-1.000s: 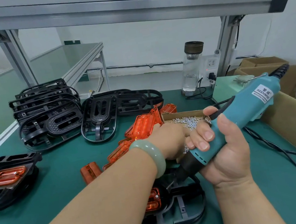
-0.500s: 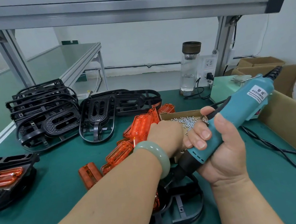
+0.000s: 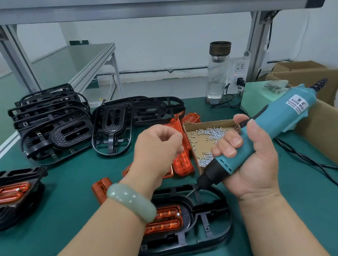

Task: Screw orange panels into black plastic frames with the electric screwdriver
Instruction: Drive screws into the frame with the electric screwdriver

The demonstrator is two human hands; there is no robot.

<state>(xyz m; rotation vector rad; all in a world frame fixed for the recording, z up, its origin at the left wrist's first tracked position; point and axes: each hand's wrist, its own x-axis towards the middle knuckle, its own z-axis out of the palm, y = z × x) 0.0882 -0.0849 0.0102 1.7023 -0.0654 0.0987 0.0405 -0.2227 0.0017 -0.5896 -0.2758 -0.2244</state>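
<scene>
- Right hand (image 3: 254, 165) is wrapped tight around the electric screwdriver (image 3: 289, 114), whose cable end points up toward the bench's far right corner.
- Its bit (image 3: 190, 193) slants down and left, with the tip just over the far rim of the black frame (image 3: 214, 230).
- That frame lies by the near edge of the bench (image 3: 64, 198), its long axis running left to right. The orange panel (image 3: 166, 218) is seated in its left half.
- My left hand (image 3: 158, 149) hovers farther back beside the box of screws (image 3: 207, 124), fingers curled in and tips together. I cannot tell whether a screw is pinched there.
- The frame lies below and nearer to me than both hands, and my right hand is the closer one. I judge the next move needs a screw brought to the bit.
</scene>
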